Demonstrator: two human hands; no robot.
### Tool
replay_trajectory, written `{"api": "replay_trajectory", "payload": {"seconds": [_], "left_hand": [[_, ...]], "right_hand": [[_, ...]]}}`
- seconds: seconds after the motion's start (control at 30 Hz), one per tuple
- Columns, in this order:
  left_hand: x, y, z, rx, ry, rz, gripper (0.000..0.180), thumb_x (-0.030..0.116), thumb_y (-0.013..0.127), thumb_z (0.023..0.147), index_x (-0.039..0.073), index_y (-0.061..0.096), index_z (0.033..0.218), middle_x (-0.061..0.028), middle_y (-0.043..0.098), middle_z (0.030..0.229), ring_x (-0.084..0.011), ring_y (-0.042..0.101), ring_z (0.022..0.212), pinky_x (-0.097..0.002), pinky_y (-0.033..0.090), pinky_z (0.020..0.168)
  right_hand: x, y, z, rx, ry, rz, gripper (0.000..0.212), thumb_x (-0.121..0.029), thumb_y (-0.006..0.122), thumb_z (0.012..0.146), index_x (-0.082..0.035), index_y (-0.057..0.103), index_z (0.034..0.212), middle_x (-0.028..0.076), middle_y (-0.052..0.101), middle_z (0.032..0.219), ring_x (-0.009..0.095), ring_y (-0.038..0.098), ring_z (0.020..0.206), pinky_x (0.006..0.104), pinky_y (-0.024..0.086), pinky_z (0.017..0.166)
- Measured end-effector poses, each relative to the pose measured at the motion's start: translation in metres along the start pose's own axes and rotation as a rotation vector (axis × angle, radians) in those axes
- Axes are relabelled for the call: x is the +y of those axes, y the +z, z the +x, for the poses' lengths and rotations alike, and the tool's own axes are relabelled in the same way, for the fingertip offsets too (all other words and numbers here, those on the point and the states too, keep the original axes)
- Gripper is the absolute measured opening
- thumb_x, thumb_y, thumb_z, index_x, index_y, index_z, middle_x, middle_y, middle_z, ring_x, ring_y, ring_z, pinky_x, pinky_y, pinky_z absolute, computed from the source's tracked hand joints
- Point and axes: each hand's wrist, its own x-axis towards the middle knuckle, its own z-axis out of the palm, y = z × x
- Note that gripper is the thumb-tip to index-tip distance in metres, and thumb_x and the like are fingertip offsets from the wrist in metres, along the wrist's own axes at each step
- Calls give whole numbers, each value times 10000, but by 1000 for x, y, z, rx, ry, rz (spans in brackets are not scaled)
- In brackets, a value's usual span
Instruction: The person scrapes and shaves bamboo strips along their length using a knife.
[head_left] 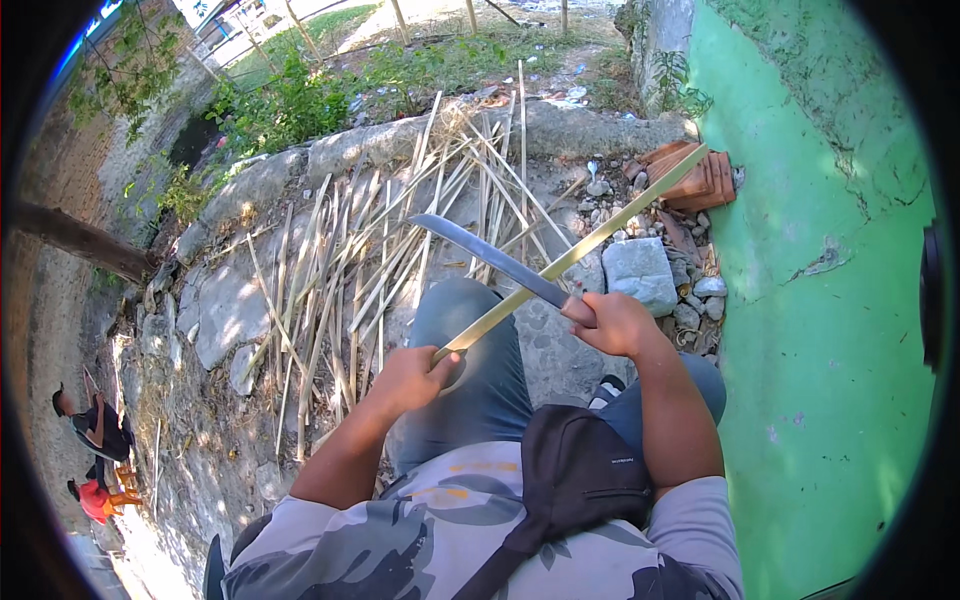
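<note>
My left hand is closed around the lower end of a long, pale bamboo strip, which slants up to the right across my lap. In my right hand is the short wooden handle of a machete, its blade pointing up and to the left. Blade and strip cross just left of my right hand; the blade appears to lie against the strip. Beyond my knees, many similar bamboo strips lie scattered in a loose heap on the ground.
A green wall runs along my right. Beside it lie stacked roof tiles, a pale stone block and rubble. A low stone kerb borders the far side. Two people are at the far left. A black bag rests on my front.
</note>
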Motion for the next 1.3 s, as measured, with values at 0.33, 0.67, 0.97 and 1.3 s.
{"api": "replay_trajectory", "payload": {"seconds": [0.33,0.67,0.97,1.3], "left_hand": [[-23,8,1,34,82,-90,536,507,601,968,-17,689,896,-214,643,694,-389,652,675,-482,480,628],[-29,-5,3,-47,74,-170,472,453,604,977,-3,694,895,-204,647,696,-366,649,659,-470,473,625],[-33,-10,9,-187,41,-167,467,448,589,977,-1,683,894,-261,672,810,-461,654,804,-511,496,726],[-58,4,18,-143,134,-260,440,396,625,972,-15,659,822,-205,590,625,-335,588,563,-441,453,569]], "right_hand": [[-4,-12,-4,175,-97,18,417,-452,814,777,-85,688,930,152,707,793,380,694,757,468,536,663],[-36,-37,-25,327,-143,-417,369,-452,764,824,-115,624,879,97,679,708,318,685,705,451,444,777],[-49,-35,-49,329,-84,-384,326,-379,778,786,-123,578,809,91,652,669,329,661,618,457,515,589],[3,-31,-46,414,31,-361,223,-244,774,722,-129,613,825,86,652,694,344,669,678,473,518,669]]}}
